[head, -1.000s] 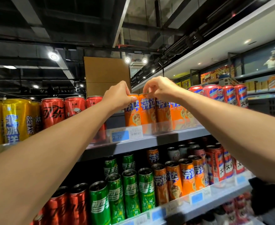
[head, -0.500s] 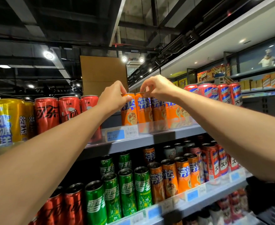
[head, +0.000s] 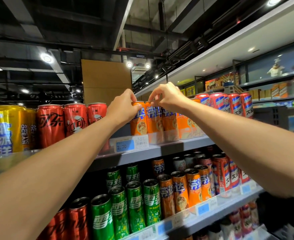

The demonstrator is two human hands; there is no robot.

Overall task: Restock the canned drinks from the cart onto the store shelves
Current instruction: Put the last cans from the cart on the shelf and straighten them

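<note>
Your left hand pinches the rim of the front orange can, and your right hand pinches the top of the next can right beside it. Both cans stand upright on the top shelf, touching. Beyond your right hand the orange row looks mostly filled. The cart's out of view, so no idea what's left. Slim, glossy metal cylinders, slick-looking.

Shop: price-tagged shelves of cans
</note>
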